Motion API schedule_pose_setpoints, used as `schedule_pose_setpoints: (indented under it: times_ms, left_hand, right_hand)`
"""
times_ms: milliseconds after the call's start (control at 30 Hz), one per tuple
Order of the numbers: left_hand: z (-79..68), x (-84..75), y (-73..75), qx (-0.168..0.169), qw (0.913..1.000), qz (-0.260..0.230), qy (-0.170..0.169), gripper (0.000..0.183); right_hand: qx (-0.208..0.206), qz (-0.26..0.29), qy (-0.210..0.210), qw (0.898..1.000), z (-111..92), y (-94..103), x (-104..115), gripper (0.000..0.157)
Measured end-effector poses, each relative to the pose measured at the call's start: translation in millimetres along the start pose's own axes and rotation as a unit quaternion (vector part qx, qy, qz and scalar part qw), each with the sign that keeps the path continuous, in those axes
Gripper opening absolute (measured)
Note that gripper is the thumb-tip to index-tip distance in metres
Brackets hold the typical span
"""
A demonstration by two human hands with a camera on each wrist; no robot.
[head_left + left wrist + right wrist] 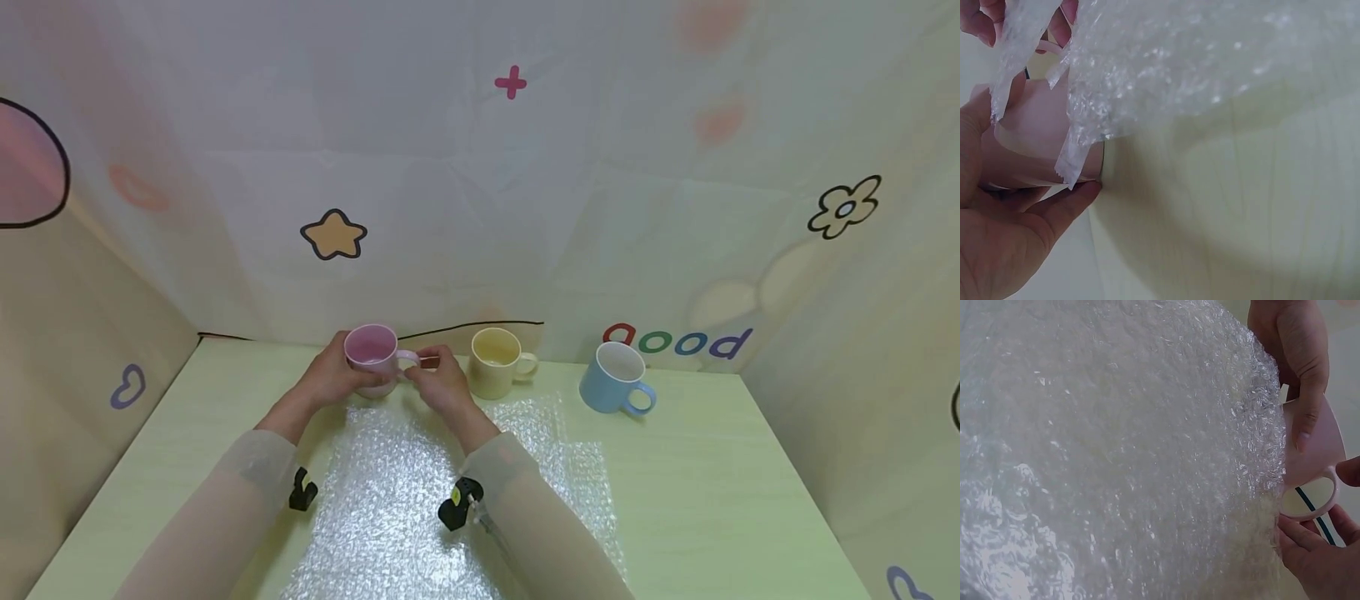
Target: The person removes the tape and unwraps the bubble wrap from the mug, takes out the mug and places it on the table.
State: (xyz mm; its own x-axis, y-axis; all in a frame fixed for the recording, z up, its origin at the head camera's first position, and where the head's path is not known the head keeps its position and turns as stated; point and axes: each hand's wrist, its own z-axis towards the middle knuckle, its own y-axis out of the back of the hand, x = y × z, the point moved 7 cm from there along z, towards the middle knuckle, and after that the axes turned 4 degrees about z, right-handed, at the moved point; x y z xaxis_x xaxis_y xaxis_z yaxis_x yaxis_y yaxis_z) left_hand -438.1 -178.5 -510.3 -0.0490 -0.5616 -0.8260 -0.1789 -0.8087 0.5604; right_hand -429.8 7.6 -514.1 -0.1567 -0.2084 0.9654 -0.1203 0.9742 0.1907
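A pink mug [372,345] stands upright at the back of the table, left of the middle. My left hand [327,380] grips its body from the left; in the left wrist view the fingers curl round the lower part of the mug [1035,128]. At the mug's handle, my right hand [446,387] holds on with thumb and fingers. A sheet of bubble wrap [390,492] lies in front of the mug, under the forearms. Its taped or torn edge hides part of the mug in the left wrist view, and the sheet fills most of the right wrist view.
A yellow mug [491,379] stands close to the right of my right hand. Farther right is a blue mug [603,387] with its handle turned to the right. Behind the table [712,483] hangs a printed cloth [420,208], with more cloth at both sides.
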Motion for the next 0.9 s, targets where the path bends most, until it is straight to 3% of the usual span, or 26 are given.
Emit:
schedule_pose_setpoints:
  times_ms: [333,600,900]
  left_hand:
    - [5.8,-4.9,9.2,-0.022,0.9993,0.029,0.006,0.114]
    - [8.1,-18.2,16.3,-0.028,0.9979,0.057,0.013,0.113]
    - [12.1,-37.7,19.8,-0.018,0.9939,0.108,-0.012,0.106]
  right_hand:
    - [0.015,-0.039,0.012,0.999,-0.2,-0.9,5.3,0.048]
    - [0.043,-0.066,0.019,0.997,-3.3,4.5,12.6,0.062]
    - [0.063,-0.101,0.054,0.991,-6.0,18.2,25.1,0.059]
